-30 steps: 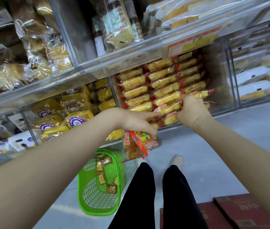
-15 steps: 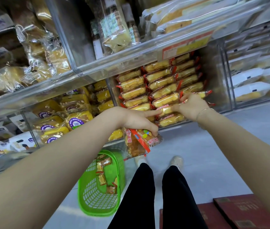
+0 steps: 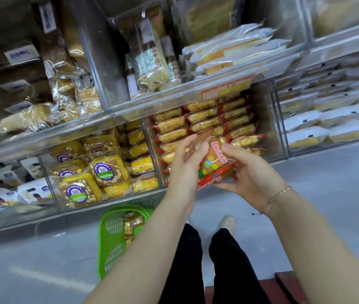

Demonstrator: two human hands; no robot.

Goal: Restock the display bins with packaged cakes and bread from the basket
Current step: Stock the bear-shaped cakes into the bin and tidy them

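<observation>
Before the clear acrylic display bin (image 3: 266,119) of red-edged wrapped cakes, both forearms reach forward. Left hand (image 3: 185,163) and right hand (image 3: 248,170) together grip a clear-wrapped brown cake packet (image 3: 212,163) (red-trimmed, coloured dots), fingers curled round its sides. Below stands the green plastic basket (image 3: 110,238), holding more packets.

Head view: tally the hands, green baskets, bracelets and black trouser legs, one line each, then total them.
Hands: 2, the left hand and the right hand, both holding a cake pack
Green baskets: 1
Bracelets: 1
Black trouser legs: 2
Total: 6
</observation>
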